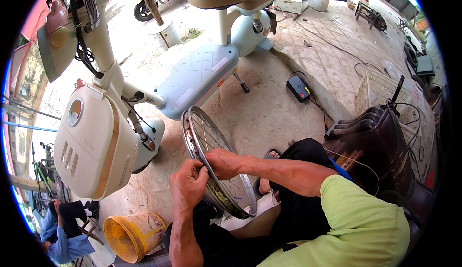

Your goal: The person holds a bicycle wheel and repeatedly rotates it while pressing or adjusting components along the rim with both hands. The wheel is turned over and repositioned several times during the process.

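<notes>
A bare spoked metal wheel rim [219, 197], with rusty and worn patches, stands tilted in front of me between my knees. My left hand [187, 184] is closed on the near left edge of the rim, thumb pressed down against the fingers. Reaching across from the right, my right hand [222, 163] is curled at the same stretch of rim, on the spoke side. Its fingertips are partly hidden, and whatever small thing it pinches cannot be made out. No tyre is on the rim.
A cream and blue electric scooter [199, 77] stands just ahead. A yellow bucket [156, 231] is at lower left, near a seated person [67, 233]. A black charger box [298, 88] lies on the concrete. To the right are a dark seat-like piece [375, 142] and a white crate [378, 91].
</notes>
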Demonstrator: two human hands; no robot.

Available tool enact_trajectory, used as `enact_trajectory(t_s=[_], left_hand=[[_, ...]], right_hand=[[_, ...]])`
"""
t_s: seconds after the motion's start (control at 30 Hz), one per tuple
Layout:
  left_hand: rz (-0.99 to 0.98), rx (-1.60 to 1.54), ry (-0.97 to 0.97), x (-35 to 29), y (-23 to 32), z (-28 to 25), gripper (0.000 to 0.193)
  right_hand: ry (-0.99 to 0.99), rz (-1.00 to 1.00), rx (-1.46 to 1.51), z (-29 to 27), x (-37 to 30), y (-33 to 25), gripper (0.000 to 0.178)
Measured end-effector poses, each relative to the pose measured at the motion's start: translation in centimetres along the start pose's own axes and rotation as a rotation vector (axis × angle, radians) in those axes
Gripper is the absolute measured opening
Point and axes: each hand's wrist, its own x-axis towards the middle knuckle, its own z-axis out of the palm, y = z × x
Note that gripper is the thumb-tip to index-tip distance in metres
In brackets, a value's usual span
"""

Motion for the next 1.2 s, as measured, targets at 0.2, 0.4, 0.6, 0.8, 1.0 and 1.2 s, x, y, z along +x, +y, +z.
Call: enact_trajectory(t_s=[0.2, 0.4, 0.6, 0.8, 1.0, 1.2], left_hand=[[-0.009, -0.009, -0.02, 0.05, 0.26, -0.21, 0.01], [-0.022, -0.007, -0.003, 0.02, 0.07, 0.03, 0.011], [-0.02, -0.003, -0.015, 0.06, 0.37, -0.22, 0.012], [-0.015, -0.016, 0.013, 0.08, 0.56, -0.14, 0.011], [-0.01, 0.002, -0.006, 0.23, 0.29, -0.13, 0.012], [0.004, -0.034, -0.012, 0.03, 0.5, -0.34, 0.01]], right_hand=[[-0.004, -0.007, 0.003, -0.27, 0.03, -0.25, 0.026], [0.017, 0.004, 0.009, 0.1, 0.0, 0.15, 0.025], [-0.031, -0.005, 0.02, 0.08, 0.12, 0.42, 0.028], [-0.014, 0.033, 0.004, -0.1, 0.18, 0.34, 0.026], [-0.001, 0.015, 0.013, -0.12, 0.18, 0.08, 0.024], [-0.007, 0.016, -0.003, -0.2, 0.12, -0.14, 0.023]])
